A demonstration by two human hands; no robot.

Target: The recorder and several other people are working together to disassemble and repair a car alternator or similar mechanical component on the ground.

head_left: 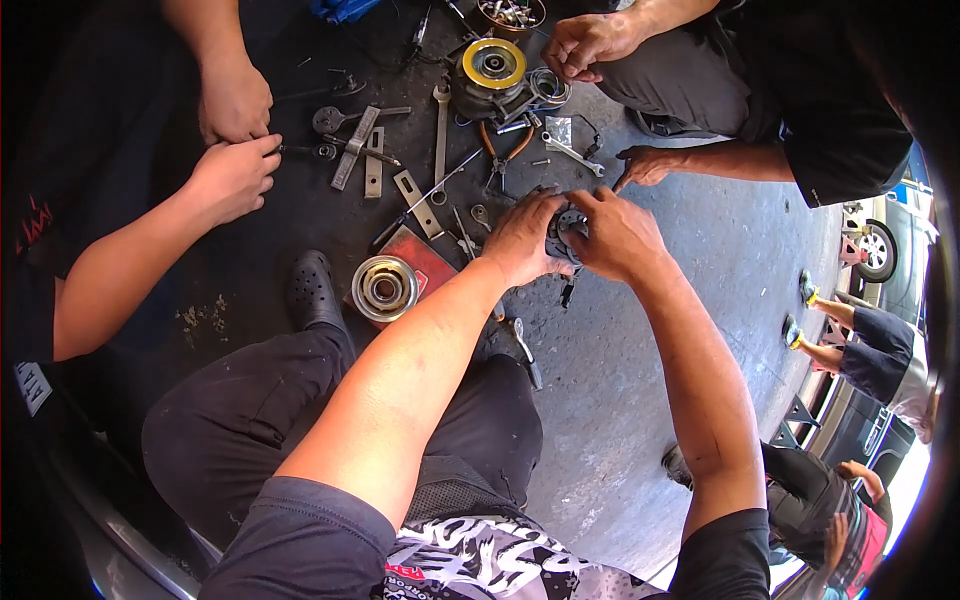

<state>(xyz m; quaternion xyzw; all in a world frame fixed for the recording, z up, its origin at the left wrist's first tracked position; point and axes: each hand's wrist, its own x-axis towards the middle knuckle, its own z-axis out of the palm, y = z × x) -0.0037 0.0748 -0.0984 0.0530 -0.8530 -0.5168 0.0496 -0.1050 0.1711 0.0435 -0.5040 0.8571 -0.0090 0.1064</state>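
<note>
Remotely, I hold a dark round metal part [562, 232] between the curled fingers of the left hand [522, 240] and right hand [618, 237], near the orange-handled pliers [499, 165]; I'd best brace it with the left and let the right fingertips press evenly

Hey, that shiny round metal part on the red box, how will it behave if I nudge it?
The round metal part looks metallic, so it's probably stiff and rather heavy. Its shiny, smooth surface may feel slippery. Lying flat, it would likely slide across the red box rather than roll.
</note>
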